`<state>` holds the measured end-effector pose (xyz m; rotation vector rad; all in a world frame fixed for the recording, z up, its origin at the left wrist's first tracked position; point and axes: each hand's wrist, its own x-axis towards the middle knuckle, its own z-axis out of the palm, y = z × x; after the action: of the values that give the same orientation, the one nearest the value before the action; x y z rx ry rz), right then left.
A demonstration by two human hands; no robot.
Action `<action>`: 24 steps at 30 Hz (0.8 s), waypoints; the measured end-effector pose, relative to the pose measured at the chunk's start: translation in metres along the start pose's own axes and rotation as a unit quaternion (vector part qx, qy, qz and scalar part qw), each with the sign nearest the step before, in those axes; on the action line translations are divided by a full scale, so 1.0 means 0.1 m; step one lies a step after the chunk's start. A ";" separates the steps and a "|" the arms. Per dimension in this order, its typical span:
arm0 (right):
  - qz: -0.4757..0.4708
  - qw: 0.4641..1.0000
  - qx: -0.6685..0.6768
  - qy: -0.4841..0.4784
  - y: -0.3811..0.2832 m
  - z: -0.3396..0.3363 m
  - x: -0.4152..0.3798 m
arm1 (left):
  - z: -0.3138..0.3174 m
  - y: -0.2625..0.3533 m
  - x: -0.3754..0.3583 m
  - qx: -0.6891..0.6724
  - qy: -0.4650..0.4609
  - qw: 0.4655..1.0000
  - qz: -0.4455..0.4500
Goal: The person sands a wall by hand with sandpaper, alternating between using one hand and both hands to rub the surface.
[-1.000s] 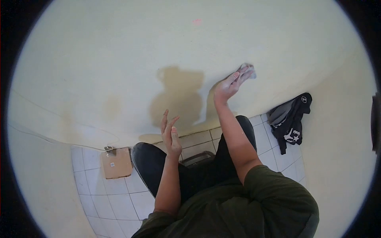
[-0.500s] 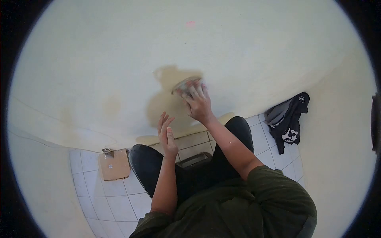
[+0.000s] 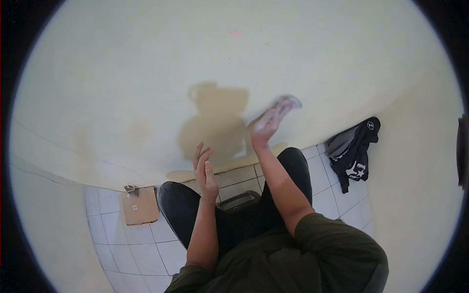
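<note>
A small grey pad (image 3: pixel 286 103) is pressed against the cream wall (image 3: pixel 146 73) by the right hand (image 3: pixel 266 126); the fingers are blurred, but they are seen folded over the pad, gripping it. The pad sits just right of a darker, tan patch (image 3: pixel 215 122) on the wall. The left hand (image 3: pixel 205 168) is held up in front of the wall, open, with the fingers straight and together and nothing in it; whether it touches the wall cannot be told.

Below the hands, dark trousers (image 3: pixel 185 205) are seen over a white tiled floor (image 3: pixel 137 244), and a dark object (image 3: pixel 239 200) sits between the knees. A brown cardboard box (image 3: pixel 139 206) lies on the tiles to the left, against the wall; a small white label is seen on it, too small to read. A black and grey garment (image 3: pixel 354 151) is heaped in the corner to the right, with white printing on it: a round mark near the top and a star-like figure lower down, neither legible as words.
</note>
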<state>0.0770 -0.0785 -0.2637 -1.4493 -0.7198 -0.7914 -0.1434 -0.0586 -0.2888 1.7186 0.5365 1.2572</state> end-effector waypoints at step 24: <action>-0.147 0.978 -0.054 -0.137 0.12 -0.15 -0.36 | 0.01 -0.10 -0.05 -0.018 0.009 0.999 -0.033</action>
<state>0.0658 -0.0932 -0.3006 -1.5897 -1.1343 -0.8748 -0.1432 -0.0577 -0.2993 1.6475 0.5744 1.2292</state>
